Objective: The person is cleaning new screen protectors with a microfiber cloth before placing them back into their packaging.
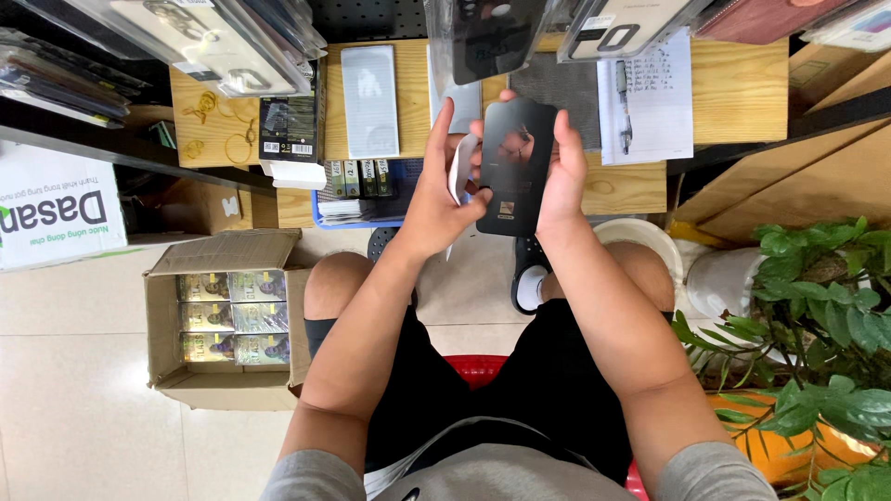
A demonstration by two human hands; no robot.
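glass panel (513, 167), black, held upright over the lap by right hand (562, 181) gripping its right edge; left hand (436, 199) pinches white wipe (461, 167) against its left side. desk (733, 88) far.

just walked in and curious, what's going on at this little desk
A seated person holds a flat black phone-case package upright in front of them above a small wooden desk. The right hand grips its right edge, while the left hand holds its lower left edge along with a white card or sheet. A paper with a pen lies on the desk to the right. An open cardboard box of small packages sits on the floor to the left, and a leafy plant stands to the right.
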